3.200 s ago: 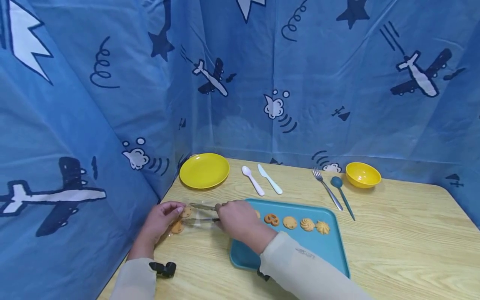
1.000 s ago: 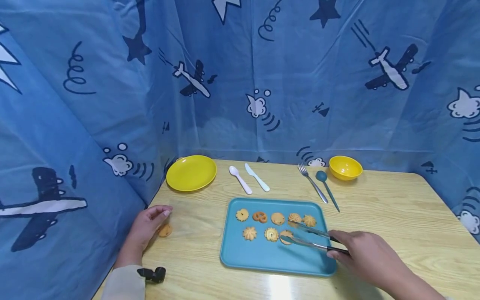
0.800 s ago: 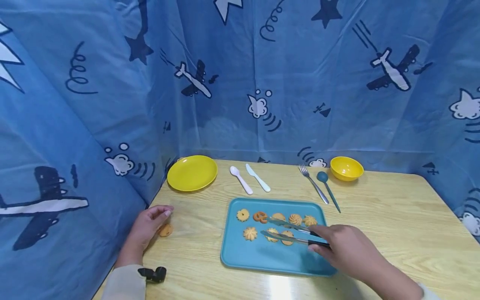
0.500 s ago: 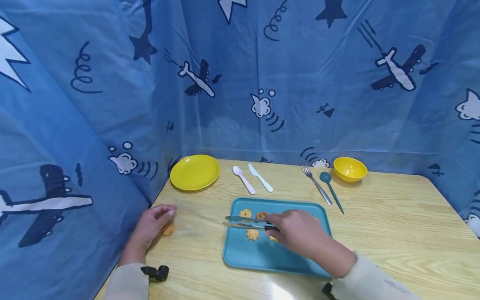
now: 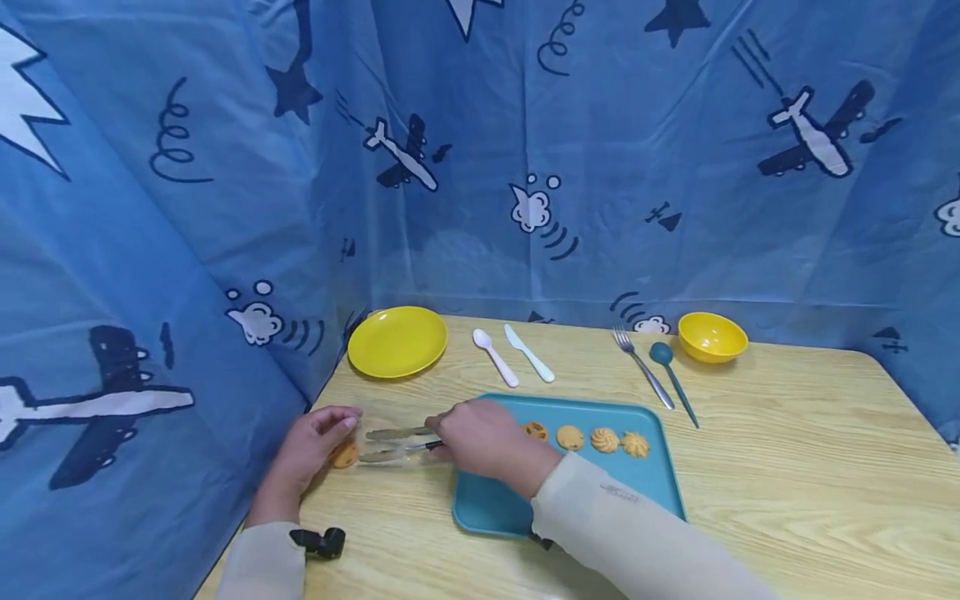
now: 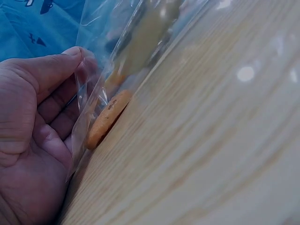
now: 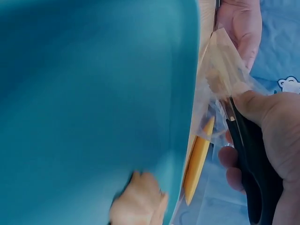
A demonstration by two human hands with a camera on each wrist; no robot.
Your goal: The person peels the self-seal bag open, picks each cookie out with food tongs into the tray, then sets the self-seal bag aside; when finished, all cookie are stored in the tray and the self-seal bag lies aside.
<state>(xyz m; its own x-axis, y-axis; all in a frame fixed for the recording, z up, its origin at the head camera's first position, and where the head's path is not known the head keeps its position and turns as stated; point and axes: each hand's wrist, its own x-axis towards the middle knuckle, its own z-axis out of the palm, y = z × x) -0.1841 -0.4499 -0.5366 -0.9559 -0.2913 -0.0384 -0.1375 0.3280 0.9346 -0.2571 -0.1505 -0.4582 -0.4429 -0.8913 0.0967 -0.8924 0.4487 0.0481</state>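
My left hand (image 5: 315, 446) pinches the edge of a clear plastic bag (image 6: 96, 33) low over the table at the left. Inside the bag lies a round brown cookie (image 6: 110, 117), right by the left fingers. My right hand (image 5: 487, 442) grips black-handled metal tongs (image 5: 397, 432) and reaches left across the tray. The tongs' two arms stand apart, their tips in the bag close to the cookie. The blue tray (image 5: 660, 483) holds cookies in rows, among them a pretzel-shaped cookie (image 5: 536, 431) and a swirl cookie (image 5: 604, 440); the right hand and sleeve hide several others.
A yellow plate (image 5: 397, 342) stands at the back left, with a pale pink spoon (image 5: 495, 357) and a pale knife (image 5: 528, 352) beside it. A metal fork (image 5: 643, 367), a teal spoon (image 5: 674, 371) and a yellow bowl (image 5: 712, 337) lie at the back right. Blue curtains enclose the table.
From over the cookies on the tray's right side, the right hand has carried the tongs left into the bag. My left hand keeps its hold. The head view has shifted slightly.
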